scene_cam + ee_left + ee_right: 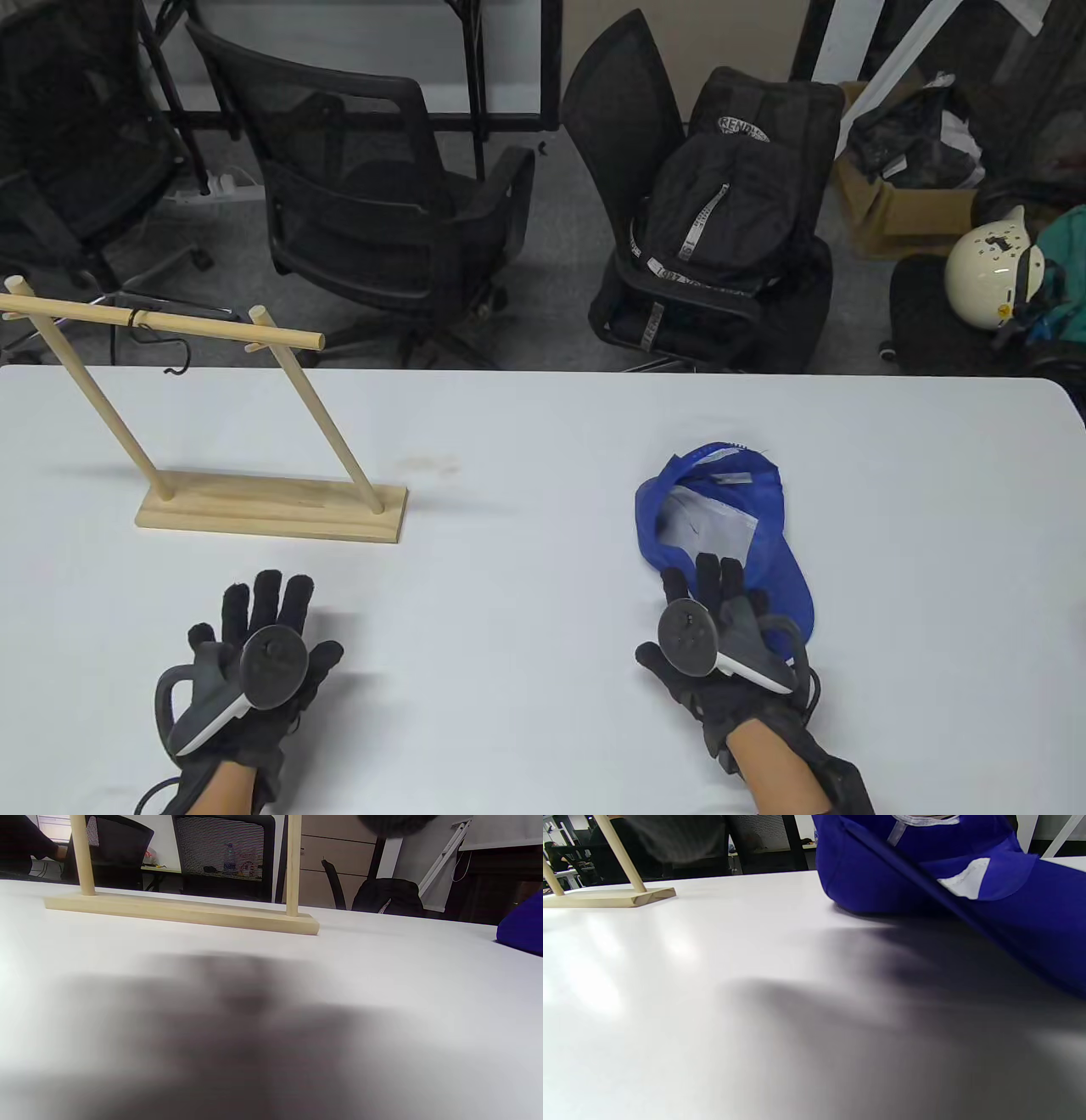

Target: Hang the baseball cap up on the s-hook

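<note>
A blue baseball cap [721,518] lies upside down on the white table at the right, brim toward me. It also fills the upper right of the right wrist view [925,870]. My right hand [713,586] lies flat with its fingers stretched over the near part of the cap; a grip is not visible. My left hand [263,607] rests flat and empty on the table, fingers spread, in front of the wooden rack [271,509]. A black s-hook [161,340] hangs from the rack's top rail [170,321].
The rack's base shows in the left wrist view [182,910] and in the right wrist view [606,897]. Office chairs [382,195], a black backpack [721,221] and a white helmet [988,263] stand beyond the table's far edge.
</note>
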